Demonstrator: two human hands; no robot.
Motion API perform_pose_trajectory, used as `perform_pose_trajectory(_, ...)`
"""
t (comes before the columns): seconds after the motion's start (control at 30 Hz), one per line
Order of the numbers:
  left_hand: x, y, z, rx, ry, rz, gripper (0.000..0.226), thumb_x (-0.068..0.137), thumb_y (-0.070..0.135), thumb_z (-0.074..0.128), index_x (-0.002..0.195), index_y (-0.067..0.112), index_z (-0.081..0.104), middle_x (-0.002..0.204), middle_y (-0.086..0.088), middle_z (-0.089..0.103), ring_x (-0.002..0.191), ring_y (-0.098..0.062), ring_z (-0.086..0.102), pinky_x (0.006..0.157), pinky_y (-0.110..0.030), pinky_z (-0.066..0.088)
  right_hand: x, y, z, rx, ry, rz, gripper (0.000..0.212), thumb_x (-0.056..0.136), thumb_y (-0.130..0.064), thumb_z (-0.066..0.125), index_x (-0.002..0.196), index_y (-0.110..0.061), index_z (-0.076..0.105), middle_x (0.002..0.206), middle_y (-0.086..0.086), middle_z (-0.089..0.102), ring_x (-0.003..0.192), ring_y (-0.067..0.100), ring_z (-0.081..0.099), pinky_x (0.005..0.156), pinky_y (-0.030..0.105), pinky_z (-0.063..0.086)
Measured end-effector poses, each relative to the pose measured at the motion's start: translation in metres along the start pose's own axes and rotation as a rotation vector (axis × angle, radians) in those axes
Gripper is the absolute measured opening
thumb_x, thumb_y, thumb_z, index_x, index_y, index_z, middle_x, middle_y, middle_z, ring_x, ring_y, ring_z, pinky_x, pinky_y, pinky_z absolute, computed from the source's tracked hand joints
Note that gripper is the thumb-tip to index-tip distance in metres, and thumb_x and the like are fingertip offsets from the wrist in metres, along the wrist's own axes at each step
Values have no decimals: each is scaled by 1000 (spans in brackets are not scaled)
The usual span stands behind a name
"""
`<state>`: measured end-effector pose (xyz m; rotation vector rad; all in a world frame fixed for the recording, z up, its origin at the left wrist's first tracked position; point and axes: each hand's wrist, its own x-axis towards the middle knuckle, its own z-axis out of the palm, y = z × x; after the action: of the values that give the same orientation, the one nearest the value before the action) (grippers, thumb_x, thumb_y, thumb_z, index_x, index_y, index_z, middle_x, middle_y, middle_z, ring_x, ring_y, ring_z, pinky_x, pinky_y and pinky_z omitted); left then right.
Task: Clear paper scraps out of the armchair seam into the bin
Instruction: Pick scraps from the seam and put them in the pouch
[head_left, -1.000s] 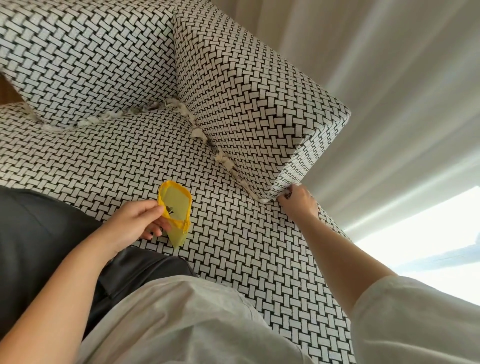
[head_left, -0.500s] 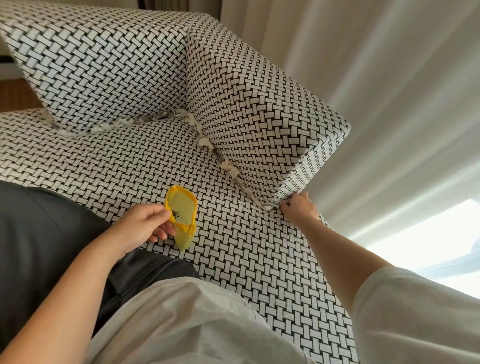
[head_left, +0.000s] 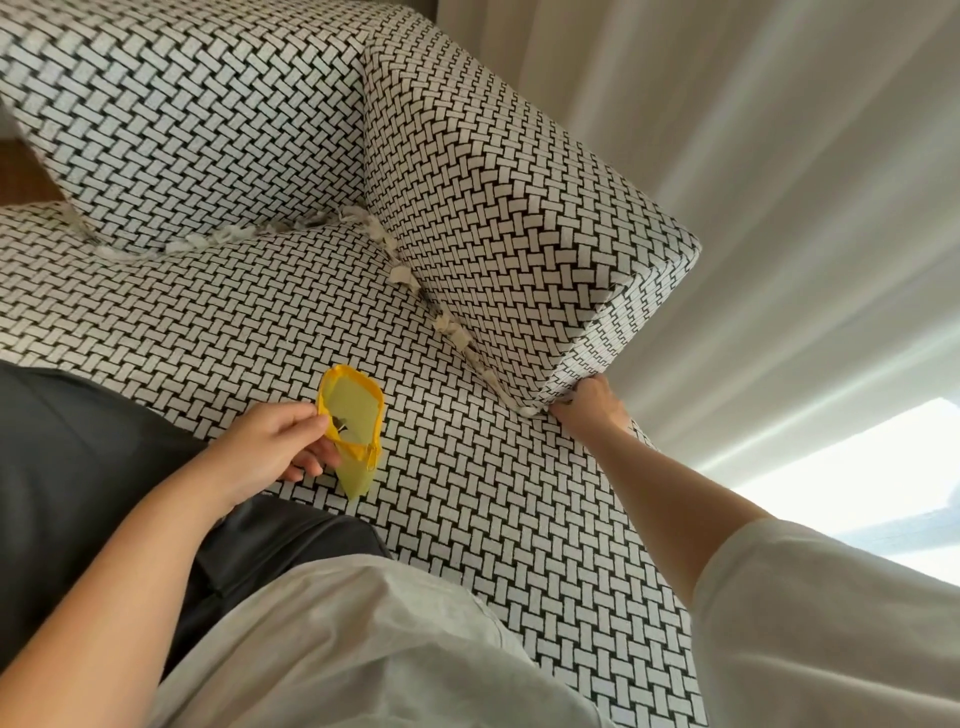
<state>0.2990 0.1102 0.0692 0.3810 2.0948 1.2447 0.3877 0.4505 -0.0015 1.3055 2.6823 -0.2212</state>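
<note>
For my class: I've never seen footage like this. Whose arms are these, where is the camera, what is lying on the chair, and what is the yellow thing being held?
No machine here: a person wears a wide-angle camera on the head, looking down at their own two hands. This is the only view. The left hand pinches a small yellow pouch, held open above the patterned armchair seat. The right hand reaches to the front lower corner of the armrest, at the near end of the seam; whether it grips anything is hidden. White paper scraps are wedged along that seam and along the seam under the backrest. The person's dark trousers and pale shirt fill the foreground; curtains hang behind.
</note>
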Motion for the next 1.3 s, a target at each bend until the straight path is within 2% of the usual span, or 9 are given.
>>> perform_pose_trajectory(0.13, -2, -2, -2, -19, 9, 5, 25, 96, 12, 40, 82, 6, 59, 68, -3, 69, 56, -12, 55, 51, -18, 43, -4, -4, 1, -123, 26, -61, 49, 91, -38, 48, 124, -3, 45, 120, 11, 43, 104, 31, 55, 77, 38, 48)
perform_pose_trajectory(0.33, -1, -3, -2, -34, 7, 10, 25, 97, 12, 40, 82, 6, 60, 72, -6, 69, 57, -14, 55, 53, -21, 43, -4, -5, 0, -130, 14, -91, 48, 94, -36, 43, 127, 0, 41, 119, 13, 43, 104, 32, 55, 78, 37, 49)
perform_pose_trajectory(0.47, -1, -3, -2, -32, 10, 12, 25, 96, 13, 41, 82, 5, 60, 72, -7, 69, 57, -14, 55, 54, -22, 43, -3, 1, 1, -128, 32, -132, 45, 94, -37, 41, 120, -1, 45, 117, 13, 47, 101, 30, 55, 74, 35, 48)
perform_pose_trajectory(0.6, 2, -5, -1, -42, 11, 10, 26, 96, 13, 41, 83, 1, 60, 67, -3, 69, 54, -11, 55, 52, -19, 43, -5, 3, 2, -124, 75, -149, 36, 95, -31, 41, 113, -1, 48, 113, 13, 52, 99, 29, 55, 78, 34, 46)
perform_pose_trajectory(0.8, 3, -5, -1, -49, 5, 7, 26, 96, 13, 41, 82, 3, 60, 72, -6, 69, 56, -12, 55, 52, -20, 44, -8, 7, 3, 87, 113, -120, 23, 89, -20, 50, 105, -3, 51, 104, 12, 55, 91, 26, 53, 68, 30, 39)
perform_pose_trajectory(0.9, 4, -5, 0, -51, -1, 4, 26, 96, 13, 41, 81, 4, 60, 68, -3, 70, 58, -14, 56, 54, -22, 44, -15, 16, 7, 330, 186, -125, 27, 87, -16, 51, 112, -6, 53, 102, 9, 60, 93, 24, 55, 74, 33, 46)
perform_pose_trajectory(1.07, 5, -6, 0, -40, -5, 1, 26, 96, 13, 41, 83, 2, 60, 64, 1, 71, 53, -8, 56, 54, -22, 44, -34, 19, 18, 719, 295, 16, 31, 89, -16, 52, 120, -11, 52, 98, 3, 63, 86, 21, 60, 79, 37, 53)
perform_pose_trajectory(1.2, 4, -6, 0, -35, -3, 3, 26, 96, 13, 41, 83, 1, 60, 64, 1, 71, 52, -7, 56, 55, -23, 44, -40, 16, 18, 755, 351, 68, 15, 89, -13, 47, 98, -12, 58, 85, 1, 61, 76, 20, 57, 72, 35, 50)
perform_pose_trajectory(1.3, 4, -5, 0, -28, -3, 5, 26, 96, 12, 40, 84, 1, 60, 64, 3, 71, 50, -3, 57, 55, -23, 44, -49, 12, 19, 699, 354, 20, 17, 86, -5, 47, 84, -10, 63, 74, 1, 61, 66, 18, 52, 61, 28, 43)
